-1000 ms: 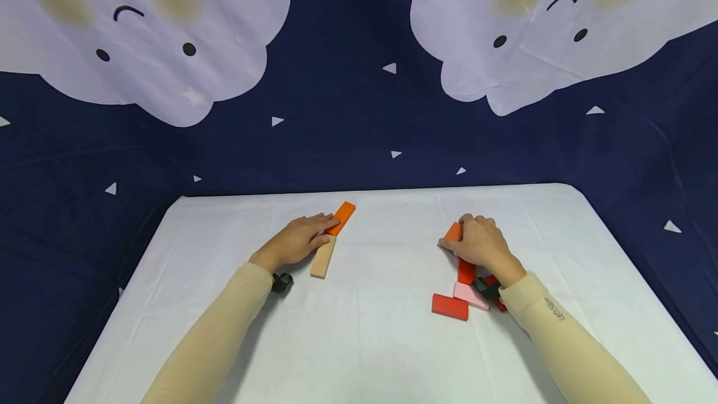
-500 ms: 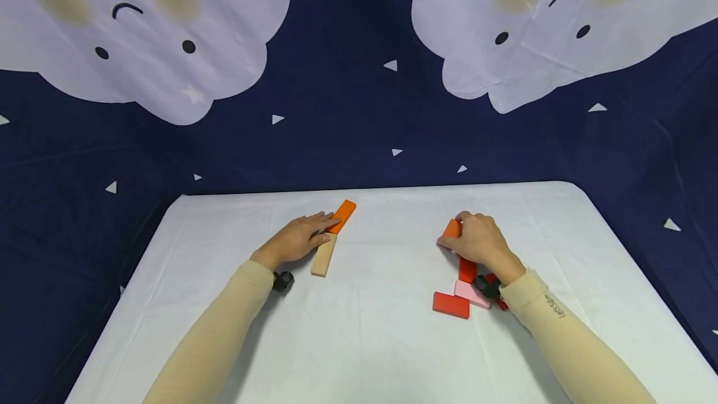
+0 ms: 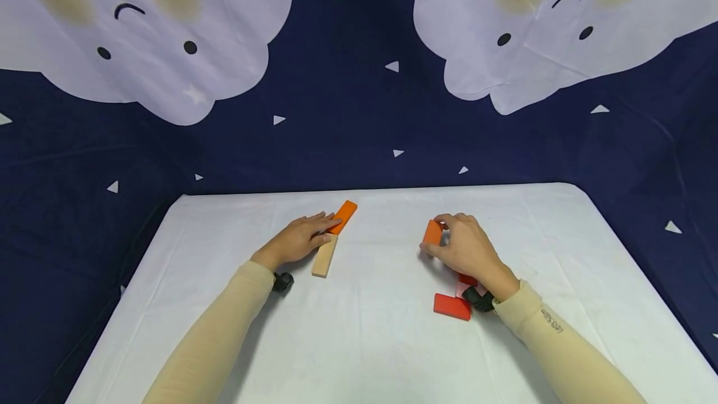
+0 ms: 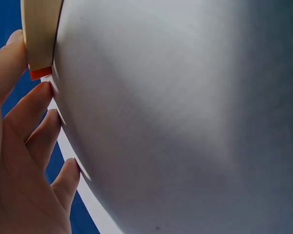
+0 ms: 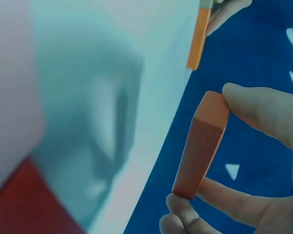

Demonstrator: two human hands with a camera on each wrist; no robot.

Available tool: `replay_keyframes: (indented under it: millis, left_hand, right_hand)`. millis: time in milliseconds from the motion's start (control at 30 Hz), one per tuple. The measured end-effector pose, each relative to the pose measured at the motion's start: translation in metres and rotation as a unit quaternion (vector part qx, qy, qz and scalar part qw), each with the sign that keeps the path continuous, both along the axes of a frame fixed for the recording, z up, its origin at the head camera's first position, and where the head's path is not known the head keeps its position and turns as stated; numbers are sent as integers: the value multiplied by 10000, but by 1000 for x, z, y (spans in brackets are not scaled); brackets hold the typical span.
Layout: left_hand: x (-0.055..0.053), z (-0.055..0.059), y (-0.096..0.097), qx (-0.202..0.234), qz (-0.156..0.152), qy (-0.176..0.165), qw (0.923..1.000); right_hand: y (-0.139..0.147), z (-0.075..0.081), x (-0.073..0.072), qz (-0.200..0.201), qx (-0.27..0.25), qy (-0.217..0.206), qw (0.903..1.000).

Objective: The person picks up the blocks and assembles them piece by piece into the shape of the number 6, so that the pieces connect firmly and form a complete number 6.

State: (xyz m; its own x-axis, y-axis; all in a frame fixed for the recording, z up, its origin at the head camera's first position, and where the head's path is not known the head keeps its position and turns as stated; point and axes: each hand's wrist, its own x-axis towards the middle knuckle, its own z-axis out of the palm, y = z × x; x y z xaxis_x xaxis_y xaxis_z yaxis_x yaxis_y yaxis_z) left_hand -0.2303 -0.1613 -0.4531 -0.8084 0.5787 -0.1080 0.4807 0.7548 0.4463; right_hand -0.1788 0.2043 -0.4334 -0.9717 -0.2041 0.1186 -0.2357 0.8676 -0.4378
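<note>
My right hand (image 3: 470, 247) pinches an orange wooden block (image 3: 432, 233) by its ends between thumb and fingers. In the right wrist view that orange block (image 5: 200, 146) is held over the white tabletop, apart from the other blocks. My left hand (image 3: 298, 240) lies with extended fingers beside two blocks set end to end. Its fingers touch another orange block (image 3: 346, 211) and its thumb touches a plain wood block (image 3: 324, 258). From the left wrist, the plain block (image 4: 41, 34) shows at the thumb, with a sliver of the orange one (image 4: 41, 73) behind it.
A red block (image 3: 452, 307) lies near my right wrist. Beside it a pink block (image 3: 462, 289) and another red block (image 3: 468, 279) are partly hidden under that wrist. The white table (image 3: 370, 341) ends at a dark blue cloth (image 3: 342, 142) with cloud prints.
My right hand has moved left with its orange block, away from the red and pink blocks, towards the middle of the table. My left hand and its two blocks have stayed put.
</note>
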Motion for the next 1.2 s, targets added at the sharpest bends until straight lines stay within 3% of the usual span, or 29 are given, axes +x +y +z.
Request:
replay_keyframes:
  millis: [700,1200]
  left_hand:
    - [0,-2,0,21,18,-50,10000]
    - [-1,-2,0,24,100,-125,9999]
  right_hand:
    - [-57,5,29,733,-167,430,9962]
    - [-99,0,38,1163,-188,324,9925]
